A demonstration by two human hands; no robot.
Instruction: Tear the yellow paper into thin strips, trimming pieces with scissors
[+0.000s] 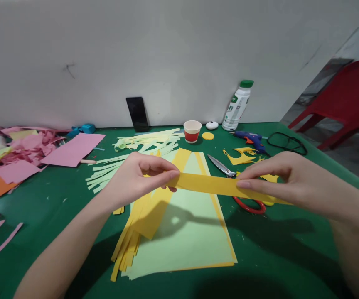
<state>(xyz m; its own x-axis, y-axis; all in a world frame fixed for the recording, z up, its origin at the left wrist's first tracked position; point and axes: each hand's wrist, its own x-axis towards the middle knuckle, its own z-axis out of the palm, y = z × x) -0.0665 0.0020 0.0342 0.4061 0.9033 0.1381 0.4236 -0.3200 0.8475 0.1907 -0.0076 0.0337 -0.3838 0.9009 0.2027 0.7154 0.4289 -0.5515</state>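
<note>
A long yellow paper strip [207, 184] is stretched between my two hands above the table. My left hand [146, 176] pinches its left end between thumb and fingers. Further along, my right hand [269, 178] grips the strip, and its tail runs on past that palm. Below lie pale green paper sheets [195, 232], with a wide yellow paper piece [153, 216] and several narrow yellow strips [125, 253] on their left side. Scissors [249, 206] with red and yellow handles rest under the strip near my right hand, partly covered by it.
Fringed green paper [104, 174] lies behind my left hand. A paper cup [192, 132], a leaning phone [137, 114], a bottle [237, 106] and a blue glue gun [251, 139] stand or lie toward the wall. Pink paper scraps [39, 147] cover the far left; a red chair [350, 104] is right.
</note>
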